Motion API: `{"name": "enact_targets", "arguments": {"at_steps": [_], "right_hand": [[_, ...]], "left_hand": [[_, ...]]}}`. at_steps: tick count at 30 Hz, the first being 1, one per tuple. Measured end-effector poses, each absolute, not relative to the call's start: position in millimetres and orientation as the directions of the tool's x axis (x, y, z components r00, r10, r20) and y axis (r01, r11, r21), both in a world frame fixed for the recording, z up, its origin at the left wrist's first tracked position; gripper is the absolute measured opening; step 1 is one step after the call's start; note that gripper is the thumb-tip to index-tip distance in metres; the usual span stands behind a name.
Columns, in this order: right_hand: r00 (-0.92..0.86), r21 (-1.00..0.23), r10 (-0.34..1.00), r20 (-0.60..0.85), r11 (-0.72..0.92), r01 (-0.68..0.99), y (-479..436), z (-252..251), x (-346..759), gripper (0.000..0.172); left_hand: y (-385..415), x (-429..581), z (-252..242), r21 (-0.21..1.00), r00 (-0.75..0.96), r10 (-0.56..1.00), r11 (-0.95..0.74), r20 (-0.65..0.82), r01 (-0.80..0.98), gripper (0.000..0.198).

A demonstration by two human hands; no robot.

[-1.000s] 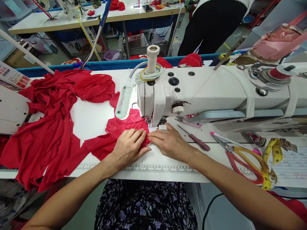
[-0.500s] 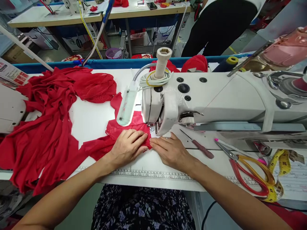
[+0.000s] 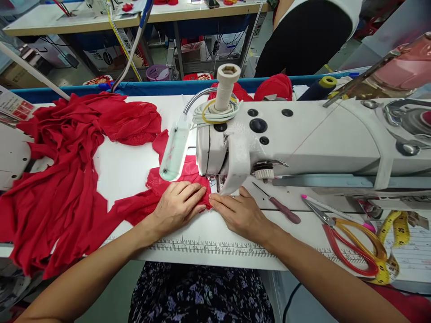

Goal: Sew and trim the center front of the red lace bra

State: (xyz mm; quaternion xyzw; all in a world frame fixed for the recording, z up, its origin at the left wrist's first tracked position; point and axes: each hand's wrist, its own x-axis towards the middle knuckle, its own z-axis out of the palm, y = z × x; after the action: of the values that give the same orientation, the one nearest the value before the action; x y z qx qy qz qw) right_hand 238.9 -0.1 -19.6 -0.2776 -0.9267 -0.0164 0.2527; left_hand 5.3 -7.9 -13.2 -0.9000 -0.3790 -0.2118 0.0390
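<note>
My left hand (image 3: pixel 180 202) lies flat on the red fabric (image 3: pixel 155 179), just in front of the needle area of a white sewing machine (image 3: pixel 303 134). Its fingers point toward the presser foot (image 3: pixel 211 178). At the fabric's right edge, my right hand (image 3: pixel 237 211) rests on the machine bed, fingers stretched out and thumb raised. Its fingertips touch or nearly touch the cloth edge by the left hand. A strip of the same fabric runs left from under my left hand into a larger heap. The needle tip is hidden by the machine head.
A big red fabric heap (image 3: pixel 67 179) covers the left side. On the right lie a seam ripper or awl (image 3: pixel 284 210), scissors (image 3: pixel 353 242), a pink-ended pen (image 3: pixel 336 212) and a yellow tape measure (image 3: pixel 401 229). A lamp (image 3: pixel 175 150) hangs beside the head. A person (image 3: pixel 303 40) stands behind.
The view has shifted slightly. Both hands and the red fabric stay essentially in place. The person behind has leaned a little.
</note>
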Motion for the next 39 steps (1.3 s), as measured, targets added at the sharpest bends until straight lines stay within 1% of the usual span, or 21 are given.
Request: {"name": "enact_targets", "arguments": {"at_steps": [3, 6, 9, 11, 18, 21, 24, 27, 29, 32, 35, 39], "right_hand": [[-0.717, -0.1, 0.532, 0.451, 0.828, 0.552, 1.8, -22.3, 238.7, 0.026], [-0.732, -0.09, 0.531, 0.428, 0.83, 0.55, 1.4, -23.6, 238.5, 0.024], [-0.75, -0.085, 0.535, 0.389, 0.832, 0.549, -1.0, -20.8, 237.8, 0.02], [-0.751, -0.096, 0.539, 0.381, 0.831, 0.548, -2.6, -17.5, 237.3, 0.019], [-0.746, -0.111, 0.54, 0.39, 0.831, 0.544, -3.8, -14.0, 237.8, 0.019], [-0.74, -0.113, 0.561, 0.371, 0.818, 0.563, -2.4, -16.3, 238.0, 0.021], [-0.734, -0.118, 0.584, 0.348, 0.804, 0.583, -0.6, -18.1, 237.9, 0.021], [-0.736, -0.125, 0.588, 0.335, 0.802, 0.584, 0.2, -19.0, 238.3, 0.022], [-0.736, -0.129, 0.586, 0.34, 0.804, 0.58, 0.2, -19.2, 238.7, 0.023], [-0.732, -0.136, 0.587, 0.345, 0.803, 0.58, 0.2, -18.9, 239.1, 0.025], [-0.727, -0.133, 0.606, 0.324, 0.79, 0.599, 1.3, -18.2, 238.7, 0.025], [-0.725, -0.116, 0.621, 0.296, 0.777, 0.618, 2.5, -18.6, 237.4, 0.024]], "left_hand": [[-2.2, 4.5, -11.0, 0.095, 0.634, 0.656, -0.722, 0.409, 0.686, 0.033], [-2.3, 5.4, -8.8, 0.104, 0.633, 0.666, -0.717, 0.395, 0.69, 0.029], [-7.5, 5.7, -8.8, 0.072, 0.648, 0.658, -0.721, 0.383, 0.689, 0.023], [-9.9, 4.0, -10.1, 0.062, 0.662, 0.645, -0.733, 0.381, 0.678, 0.024], [-1.0, -7.0, -15.5, 0.155, 0.672, 0.636, -0.76, 0.38, 0.632, 0.027], [6.1, -9.0, -17.6, 0.184, 0.68, 0.624, -0.774, 0.385, 0.606, 0.028], [9.0, -8.4, -18.8, 0.18, 0.682, 0.615, -0.78, 0.395, 0.599, 0.028], [5.3, -6.6, -18.9, 0.166, 0.688, 0.631, -0.768, 0.36, 0.618, 0.026], [2.4, -6.2, -19.4, 0.184, 0.682, 0.644, -0.76, 0.346, 0.624, 0.027], [3.2, -8.0, -21.8, 0.229, 0.678, 0.635, -0.77, 0.371, 0.596, 0.027], [10.3, -11.3, -23.8, 0.25, 0.689, 0.615, -0.787, 0.382, 0.564, 0.026], [19.4, -15.8, -21.7, 0.275, 0.707, 0.634, -0.773, 0.313, 0.571, 0.029]]}}
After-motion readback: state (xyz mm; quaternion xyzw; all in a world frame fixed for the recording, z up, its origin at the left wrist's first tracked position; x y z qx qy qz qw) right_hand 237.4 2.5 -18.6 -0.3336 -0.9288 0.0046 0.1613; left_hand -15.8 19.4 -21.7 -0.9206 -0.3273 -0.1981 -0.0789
